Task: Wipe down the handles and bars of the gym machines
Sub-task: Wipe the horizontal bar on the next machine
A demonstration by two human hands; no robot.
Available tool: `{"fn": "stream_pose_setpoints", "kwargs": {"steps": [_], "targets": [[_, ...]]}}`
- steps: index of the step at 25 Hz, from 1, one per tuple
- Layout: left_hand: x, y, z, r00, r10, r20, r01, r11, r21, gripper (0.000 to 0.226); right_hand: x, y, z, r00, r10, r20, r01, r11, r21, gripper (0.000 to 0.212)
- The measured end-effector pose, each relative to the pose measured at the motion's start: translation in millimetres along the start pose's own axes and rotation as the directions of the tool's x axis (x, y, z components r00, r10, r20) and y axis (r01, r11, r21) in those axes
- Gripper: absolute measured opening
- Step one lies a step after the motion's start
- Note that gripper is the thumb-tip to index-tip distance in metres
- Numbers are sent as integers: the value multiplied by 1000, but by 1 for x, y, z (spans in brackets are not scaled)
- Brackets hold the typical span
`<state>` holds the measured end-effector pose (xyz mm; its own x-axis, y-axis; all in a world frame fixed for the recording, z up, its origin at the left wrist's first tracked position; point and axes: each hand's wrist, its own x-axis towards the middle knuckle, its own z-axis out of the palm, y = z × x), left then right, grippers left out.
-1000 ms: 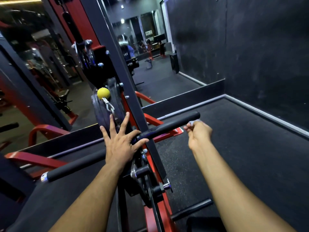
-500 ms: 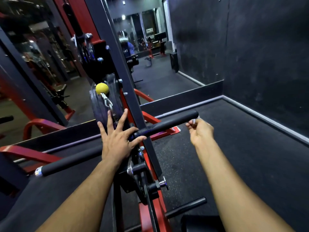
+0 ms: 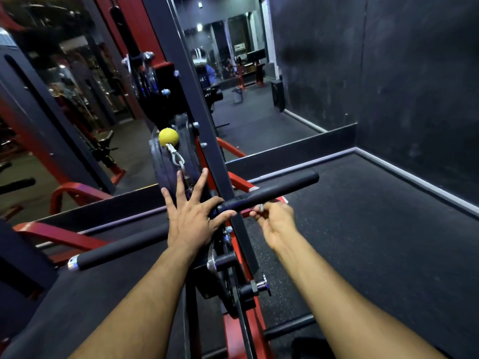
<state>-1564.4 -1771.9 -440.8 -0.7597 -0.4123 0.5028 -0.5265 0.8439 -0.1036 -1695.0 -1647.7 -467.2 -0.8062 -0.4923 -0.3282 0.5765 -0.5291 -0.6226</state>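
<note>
A long black foam-covered bar (image 3: 274,190) runs from lower left to upper right across the cable machine, hung from a chain under a yellow ball (image 3: 168,136). My left hand (image 3: 193,218) lies flat on the middle of the bar with fingers spread and straight. My right hand (image 3: 276,222) is just below the bar's right half, fingers curled and pinching a small white wipe (image 3: 261,208) against the bar's underside. The left half of the bar (image 3: 121,248) ends in a silver cap.
The machine's black upright post (image 3: 207,141) and red frame (image 3: 233,330) stand right in front of me. A mirror (image 3: 246,81) fills the wall ahead; a dark padded wall (image 3: 414,81) is on the right. Black rubber floor (image 3: 375,242) spreads to the right.
My right hand has slid left along the underside of the bar, from near its right end toward the middle. The left hand has stayed flat on the bar.
</note>
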Motion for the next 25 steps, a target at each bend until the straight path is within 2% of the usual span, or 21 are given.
{"fn": "stream_pose_setpoints", "kwargs": {"steps": [4,6,8,10,11,13,14,16,18,20,21,23,25], "targets": [[0,-1,2,1000,2,-16,-1,1000,10,78,17,-54,-28,973,-77,-219,124,970,209,35],[-1,-1,2,1000,2,-26,-2,1000,12,79,23,-72,-41,926,-240,-293,303,933,195,31],[0,-2,3,1000,3,-22,-3,1000,15,78,33,-74,-48,791,-514,-332,520,851,-79,24],[0,-2,3,1000,1,-16,-1,1000,25,76,38,-66,-51,610,-749,-259,639,658,-397,23],[0,-1,4,1000,2,-15,-1,1000,30,75,36,-62,-51,547,-813,-199,657,564,-499,24],[1,0,4,1000,-1,-24,1,999,32,77,27,-56,-48,470,-881,-53,666,394,-633,24],[1,1,3,1000,-2,-31,3,1000,28,78,20,-53,-45,456,-889,33,664,316,-678,23],[0,2,3,999,-5,-39,6,1000,22,78,5,-37,-34,475,-850,228,676,187,-712,20],[0,1,4,999,-4,-40,6,1000,28,78,-9,-12,-18,509,-723,467,726,68,-685,18],[0,-1,5,999,-3,-40,5,999,35,76,-21,6,-6,507,-547,666,781,-35,-624,17],[0,-2,5,999,-4,-36,5,999,35,75,-23,6,-6,485,-494,722,791,-104,-602,16],[0,-1,5,1000,-4,-21,4,1000,28,74,-15,-19,-14,446,-506,738,750,-238,-617,14],[0,-1,4,1000,-11,-13,12,1000,25,75,-3,-57,-29,496,-595,632,623,-263,-737,16]]}}
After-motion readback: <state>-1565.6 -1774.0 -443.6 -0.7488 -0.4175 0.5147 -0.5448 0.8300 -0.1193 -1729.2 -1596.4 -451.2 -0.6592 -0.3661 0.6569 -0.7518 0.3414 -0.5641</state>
